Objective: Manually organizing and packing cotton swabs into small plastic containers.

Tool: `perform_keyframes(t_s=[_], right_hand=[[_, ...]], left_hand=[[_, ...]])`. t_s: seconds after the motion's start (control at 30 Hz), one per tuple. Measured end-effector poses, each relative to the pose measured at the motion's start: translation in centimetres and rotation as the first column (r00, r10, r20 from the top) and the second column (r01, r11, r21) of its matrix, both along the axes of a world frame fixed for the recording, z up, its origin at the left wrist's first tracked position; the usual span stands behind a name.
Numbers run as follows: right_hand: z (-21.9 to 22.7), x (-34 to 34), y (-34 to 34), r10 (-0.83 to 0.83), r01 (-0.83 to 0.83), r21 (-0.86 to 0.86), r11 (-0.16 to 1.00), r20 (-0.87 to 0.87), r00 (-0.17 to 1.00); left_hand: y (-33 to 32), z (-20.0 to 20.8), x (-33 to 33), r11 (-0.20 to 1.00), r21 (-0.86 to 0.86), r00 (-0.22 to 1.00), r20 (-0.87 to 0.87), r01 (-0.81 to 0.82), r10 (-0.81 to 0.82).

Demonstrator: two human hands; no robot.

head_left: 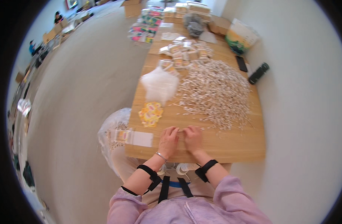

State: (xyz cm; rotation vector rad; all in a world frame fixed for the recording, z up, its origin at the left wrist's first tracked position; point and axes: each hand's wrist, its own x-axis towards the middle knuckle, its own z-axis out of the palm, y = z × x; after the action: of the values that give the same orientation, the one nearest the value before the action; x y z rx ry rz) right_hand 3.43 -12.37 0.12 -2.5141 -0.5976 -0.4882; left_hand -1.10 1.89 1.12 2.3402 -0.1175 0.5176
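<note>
Close to the table's near edge, my left hand [168, 141] and my right hand [193, 138] rest a small gap apart. Both have their fingers closed, and a thin cotton swab or small bundle spans the gap between the fingertips; how many there are is too small to tell. Beyond my right hand spreads a large heap of loose cotton swabs [217, 93]. To the left of my left hand lies a clear packet with a yellow label [121, 136] on a white card [143, 139]. Several yellow labels [151, 114] lie scattered above that card.
Thin clear bags [160, 84] are stacked left of the heap, with filled packets [186, 52] behind. A phone [241, 64] and a black bottle [259, 73] stand along the wall side. A plastic sack of swabs [113, 127] hangs at the table's left edge.
</note>
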Motion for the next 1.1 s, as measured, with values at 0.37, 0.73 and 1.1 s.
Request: perform_keyframes(t_s=[0.37, 0.73, 1.1], right_hand=[[1.5, -0.4, -11.8, -0.555, 0.554, -0.037, 0.832, -0.084, 0.828], [-1.3, 2.1, -4.7, -0.084, 0.176, 0.305, 0.936, -0.292, 0.953], [0.1, -0.3, -4.4, -0.146, 0.181, 0.132, 0.975, -0.239, 0.96]], left_hand=[[-1.5, -1.8, 0.5, 1.0, -0.026, 0.999, -0.03, 0.018, -0.019], [-1.7, -0.5, 0.1, 0.984, 0.15, 0.995, 0.004, 0.096, -0.098], [-1.6, 0.3, 0.1, 0.988, 0.069, 0.991, 0.005, 0.136, -0.136]])
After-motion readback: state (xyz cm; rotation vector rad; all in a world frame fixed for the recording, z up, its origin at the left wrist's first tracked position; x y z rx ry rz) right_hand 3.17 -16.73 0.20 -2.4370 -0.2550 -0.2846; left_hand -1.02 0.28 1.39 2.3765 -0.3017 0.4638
